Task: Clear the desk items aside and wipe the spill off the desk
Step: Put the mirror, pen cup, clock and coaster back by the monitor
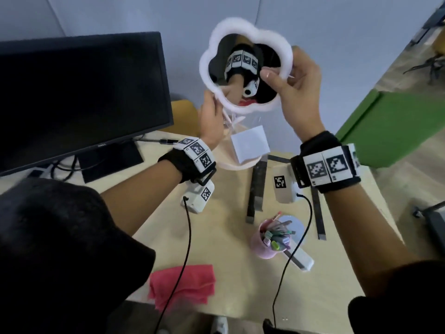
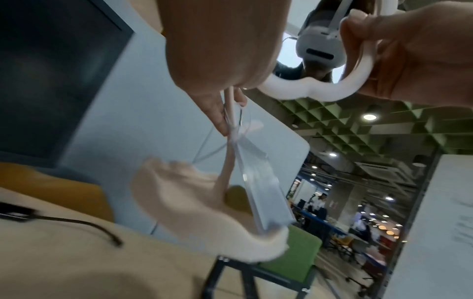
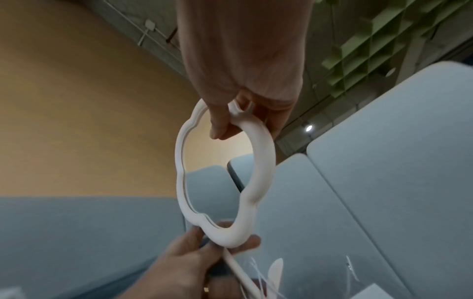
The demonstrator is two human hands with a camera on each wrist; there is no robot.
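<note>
A cloud-shaped mirror (image 1: 240,24) with a white frame is lifted above the desk (image 1: 224,268). My left hand (image 1: 212,102) grips its thin stem just below the frame, seen close as the stem (image 2: 231,109). My right hand (image 1: 284,75) pinches the frame's right edge, thumb on the front. In the right wrist view the frame (image 3: 263,153) hangs between the right hand (image 3: 243,60) and the left hand (image 3: 189,263). The mirror's pale round base (image 2: 194,206) carries a white note block (image 1: 250,143). A pink cloth (image 1: 183,285) lies near the front edge. A pale bluish patch (image 1: 295,225) shows behind the pen cup.
A black monitor (image 1: 79,92) stands at the back left with cables by its foot. A pink cup of pens (image 1: 272,239) stands right of centre. Dark flat strips (image 1: 256,189) and a white bar (image 1: 301,259) lie on the desk. A green panel (image 1: 395,131) borders the right.
</note>
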